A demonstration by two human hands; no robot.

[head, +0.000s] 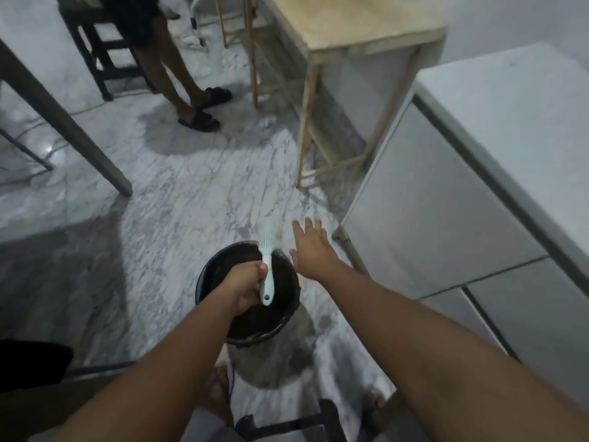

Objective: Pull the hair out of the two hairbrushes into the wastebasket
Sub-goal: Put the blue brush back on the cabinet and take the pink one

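Observation:
My left hand (245,287) grips the handle of a pale blue hairbrush (265,256), held over a black round wastebasket (204,282) on the marble floor. The brush head points away from me, past the basket's far rim. My right hand (310,248) hovers to the right of the brush, just beyond the basket's right rim, fingers spread and holding nothing. Whether hair sits in the bristles is too blurred to tell. No second hairbrush is in view.
White cabinets (446,218) stand along the right. A light wooden table (350,30) stands behind them, a dark table leg (63,122) slants at left. Another person's legs in black sandals (200,116) stand at the back by a dark stool (95,59).

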